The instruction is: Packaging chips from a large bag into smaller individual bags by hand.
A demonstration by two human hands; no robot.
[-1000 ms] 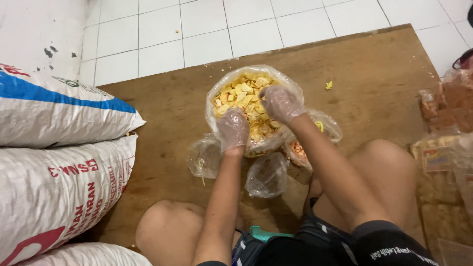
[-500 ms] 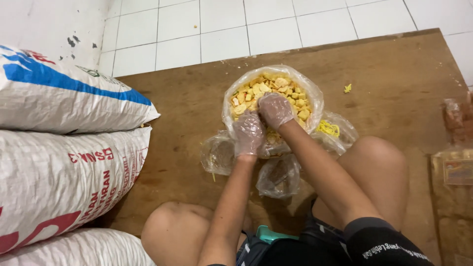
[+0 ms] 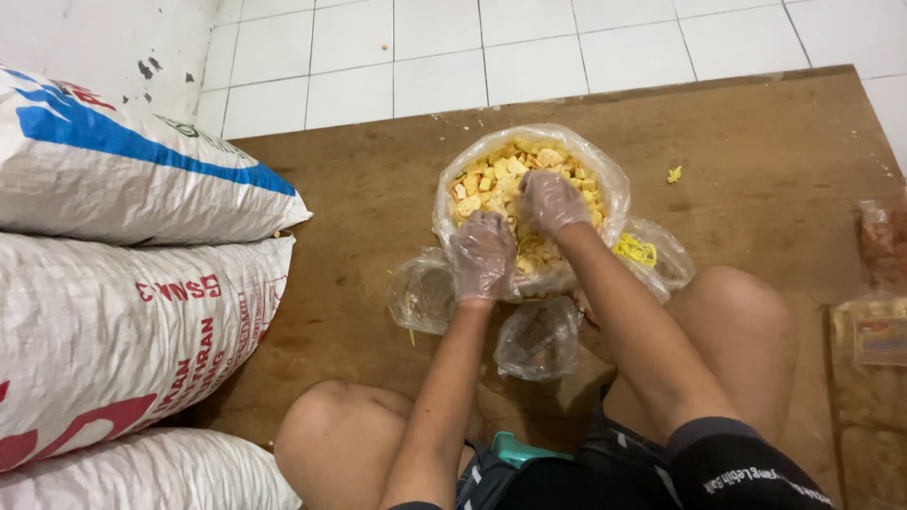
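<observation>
Both hands wear thin clear gloves and sit inside the mouth of the big clear bag (image 3: 529, 203). On the left hand (image 3: 482, 253) the fingers (image 3: 491, 231) are curled loosely down onto the yellow snack pieces (image 3: 491, 179), resting on the heap; whether they pinch any cannot be told. On the right hand (image 3: 551, 200) the fingers are bent and part-buried among the pieces, seemingly closed round a small clump. The pieces lie under and just ahead of both sets of fingertips, spreading toward twelve o'clock inside the bag.

Outward from there, the big bag looks well filled, nearly to its rim, so most of the snack appears still to be in it. Three smaller clear bags lie touching it: one at eight o'clock (image 3: 422, 295), one at six o'clock (image 3: 540, 338), both looking nearly empty, and one at four o'clock (image 3: 652, 253) with a little yellow in it. My reading is that portioning has hardly begun. All rest on a brown board (image 3: 359, 198), with stacked white sacks (image 3: 123, 283) at nine o'clock.
</observation>
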